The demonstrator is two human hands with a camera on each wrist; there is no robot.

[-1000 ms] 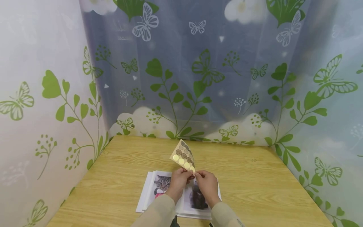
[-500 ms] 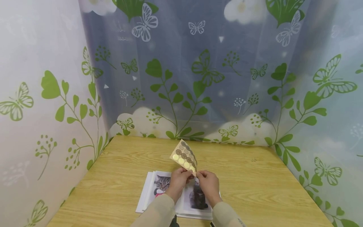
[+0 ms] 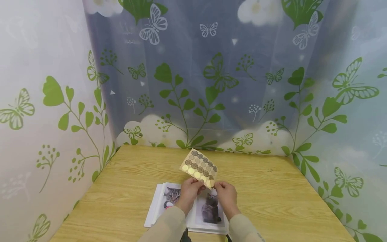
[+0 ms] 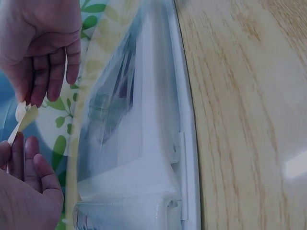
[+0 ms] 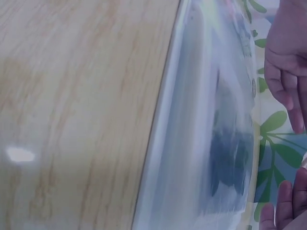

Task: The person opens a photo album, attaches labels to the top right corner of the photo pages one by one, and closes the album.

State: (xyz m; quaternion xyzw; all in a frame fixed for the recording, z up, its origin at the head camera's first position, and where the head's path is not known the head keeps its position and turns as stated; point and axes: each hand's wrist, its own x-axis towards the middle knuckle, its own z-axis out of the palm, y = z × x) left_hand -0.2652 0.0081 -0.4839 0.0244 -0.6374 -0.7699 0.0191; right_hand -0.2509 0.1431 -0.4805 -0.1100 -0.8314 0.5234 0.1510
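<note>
A sticker sheet (image 3: 199, 164) with rows of dark and pale yellow round stickers is held up over an open photo album (image 3: 191, 223). My left hand (image 3: 189, 193) pinches the sheet's lower edge between thumb and finger. At the sheet's lower right corner, my right hand (image 3: 227, 198) has its thumb and fingertip pressed together. In the left wrist view it pinches a small pale round sticker (image 4: 20, 111) beside the edge-on sheet; whether the two still touch is unclear. The right wrist view shows only parts of both hands.
The album lies on a wooden table (image 3: 272, 191), with a tabby cat photo (image 3: 173, 195) on the left page and a grey cat photo (image 3: 210, 211) on the right. Its pages look like clear sleeves. A patterned curtain (image 3: 193, 84) stands behind the table and at both sides.
The bent right side of the sheet has straightened, so more stickers show. My right hand has shifted slightly right, away from the left, uncovering more of the grey cat photo.
</note>
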